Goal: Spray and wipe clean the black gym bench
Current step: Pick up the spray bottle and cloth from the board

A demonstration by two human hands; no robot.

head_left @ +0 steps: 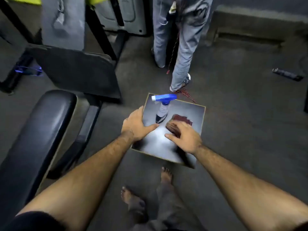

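Observation:
The black padded gym bench (41,130) runs along the left of the view. In front of me stands a small square table (188,147) with a glossy top. A spray bottle (162,107) with a blue-and-white trigger head stands upright at the table's far side. A dark red cloth (182,120) lies on the table to the right of the bottle. My left hand (135,125) rests flat on the table's left edge, fingers spread, just short of the bottle. My right hand (184,136) lies over the near end of the cloth, fingers extended.
Another person's legs in grey trousers (176,47) stand just beyond the table, with red strings (185,94) trailing on the floor. A second dark seat pad (75,72) and machine frames are at upper left. A dark bar (287,74) lies on the floor at right. My bare feet (133,202) are below.

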